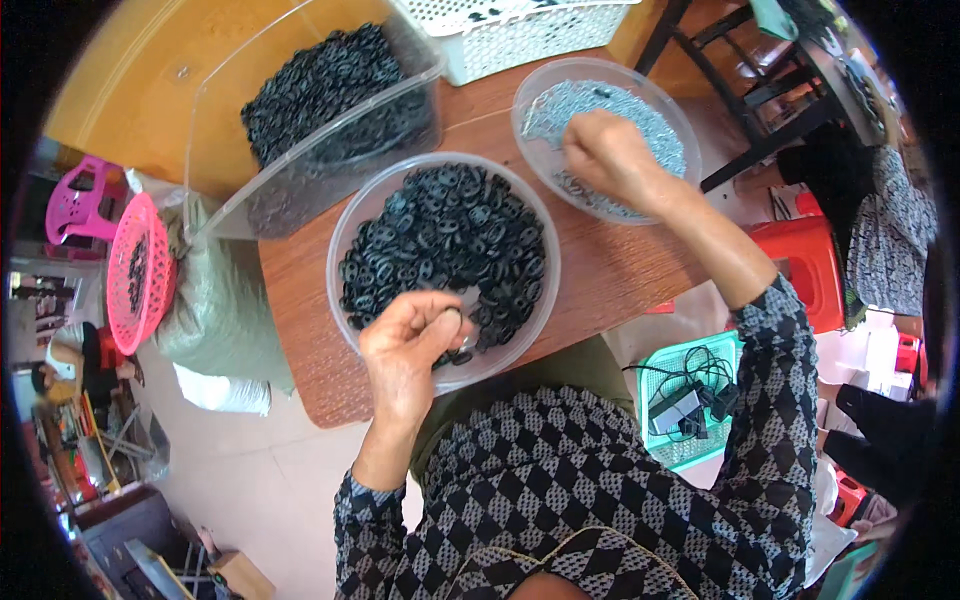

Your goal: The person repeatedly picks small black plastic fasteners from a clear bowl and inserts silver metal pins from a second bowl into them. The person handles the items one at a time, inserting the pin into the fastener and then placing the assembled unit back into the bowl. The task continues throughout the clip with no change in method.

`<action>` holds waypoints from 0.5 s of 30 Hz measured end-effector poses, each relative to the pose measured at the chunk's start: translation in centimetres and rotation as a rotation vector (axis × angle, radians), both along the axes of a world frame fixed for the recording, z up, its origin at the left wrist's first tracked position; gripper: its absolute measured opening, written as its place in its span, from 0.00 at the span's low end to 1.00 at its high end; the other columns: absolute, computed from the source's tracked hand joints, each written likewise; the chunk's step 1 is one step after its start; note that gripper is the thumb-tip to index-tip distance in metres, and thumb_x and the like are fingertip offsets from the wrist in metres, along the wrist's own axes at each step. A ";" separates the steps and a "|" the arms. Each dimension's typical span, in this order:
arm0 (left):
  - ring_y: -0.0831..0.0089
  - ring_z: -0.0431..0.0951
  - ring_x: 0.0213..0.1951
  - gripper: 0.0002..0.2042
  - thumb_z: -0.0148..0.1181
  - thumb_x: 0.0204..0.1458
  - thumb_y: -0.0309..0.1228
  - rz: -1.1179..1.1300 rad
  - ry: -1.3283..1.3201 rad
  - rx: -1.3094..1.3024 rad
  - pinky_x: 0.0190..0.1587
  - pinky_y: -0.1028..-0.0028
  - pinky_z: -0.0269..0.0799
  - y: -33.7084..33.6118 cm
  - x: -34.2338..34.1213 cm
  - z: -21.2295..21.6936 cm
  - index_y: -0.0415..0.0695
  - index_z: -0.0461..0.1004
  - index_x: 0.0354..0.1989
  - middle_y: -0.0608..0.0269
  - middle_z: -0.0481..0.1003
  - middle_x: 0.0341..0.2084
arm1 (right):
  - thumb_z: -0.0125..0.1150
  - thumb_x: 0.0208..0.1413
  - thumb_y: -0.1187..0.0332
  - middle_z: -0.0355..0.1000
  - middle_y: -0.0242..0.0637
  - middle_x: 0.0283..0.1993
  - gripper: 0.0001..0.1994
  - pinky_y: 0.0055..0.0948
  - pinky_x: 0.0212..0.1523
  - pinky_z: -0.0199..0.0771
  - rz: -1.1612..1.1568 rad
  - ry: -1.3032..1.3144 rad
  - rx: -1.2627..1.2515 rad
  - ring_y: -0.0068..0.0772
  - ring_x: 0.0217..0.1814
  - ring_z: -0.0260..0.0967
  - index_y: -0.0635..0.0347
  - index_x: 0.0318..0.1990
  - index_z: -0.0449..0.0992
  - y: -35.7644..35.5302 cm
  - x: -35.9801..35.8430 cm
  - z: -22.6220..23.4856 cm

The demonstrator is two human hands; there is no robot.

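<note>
My left hand [405,345] is over the near edge of a round clear tub [551,250] full of small black oval plastic pieces [440,225] with holes. Thumb and forefinger pinch one small black piece [454,316]; its holes are not clear to see. To the right, my right hand [612,155] reaches into a second round clear tub [545,163] of small silver metal pieces [560,108], too fine to name. Its fingers are closed together, pointing down toward the metal pieces, and whatever lies between them is hidden.
Both tubs stand on a brown wooden table [620,270]. Behind are a large clear bin [300,185] of black pieces and a white basket [530,45]. A sack [225,310] and pink basket [155,300] stand left. A green basket [652,365] with adapters and a red stool [825,265] are right.
</note>
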State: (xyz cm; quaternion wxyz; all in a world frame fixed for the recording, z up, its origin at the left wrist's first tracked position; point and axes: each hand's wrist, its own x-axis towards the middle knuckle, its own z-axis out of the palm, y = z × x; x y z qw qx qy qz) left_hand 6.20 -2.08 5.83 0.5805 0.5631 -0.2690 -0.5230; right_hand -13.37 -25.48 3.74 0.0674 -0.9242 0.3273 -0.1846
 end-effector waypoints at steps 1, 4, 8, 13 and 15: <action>0.75 0.74 0.26 0.05 0.57 0.48 0.19 0.026 0.033 -0.001 0.29 0.79 0.70 0.0 0.1 0.0 0.33 0.73 0.34 0.58 0.75 0.25 | 0.53 0.44 0.75 0.68 0.46 0.23 0.03 0.39 0.31 0.68 0.012 -0.112 0.086 0.48 0.29 0.66 0.66 0.25 0.69 1.2 0.6 1.5; 0.75 0.74 0.24 0.05 0.58 0.49 0.21 0.074 0.113 -0.037 0.27 0.79 0.70 -0.2 0.2 -0.5 0.33 0.73 0.34 0.57 0.75 0.25 | 0.54 0.48 0.75 0.69 0.43 0.25 0.03 0.36 0.34 0.67 0.026 -0.279 0.342 0.45 0.31 0.66 0.64 0.27 0.70 4.6 1.7 3.8; 0.77 0.74 0.23 0.05 0.58 0.50 0.23 0.103 0.173 -0.062 0.26 0.81 0.70 -0.5 0.0 -0.5 0.34 0.73 0.33 0.57 0.76 0.24 | 0.57 0.46 0.76 0.69 0.39 0.29 0.02 0.32 0.35 0.67 0.205 -0.473 0.566 0.38 0.33 0.67 0.64 0.29 0.72 9.0 3.4 3.9; 0.78 0.73 0.21 0.05 0.55 0.53 0.25 0.093 0.221 -0.079 0.25 0.81 0.70 -0.3 0.0 -0.2 0.35 0.72 0.35 0.57 0.76 0.24 | 0.59 0.47 0.78 0.69 0.31 0.31 0.04 0.21 0.34 0.64 0.258 -0.526 0.807 0.20 0.34 0.65 0.63 0.32 0.74 11.8 5.0 3.3; 0.78 0.72 0.21 0.06 0.55 0.53 0.25 0.090 0.208 -0.102 0.25 0.81 0.70 -0.2 -0.1 -0.1 0.35 0.72 0.36 0.57 0.76 0.24 | 0.58 0.46 0.79 0.68 0.33 0.30 0.04 0.22 0.32 0.66 0.200 -0.574 0.889 0.21 0.32 0.65 0.63 0.32 0.73 12.7 5.6 3.4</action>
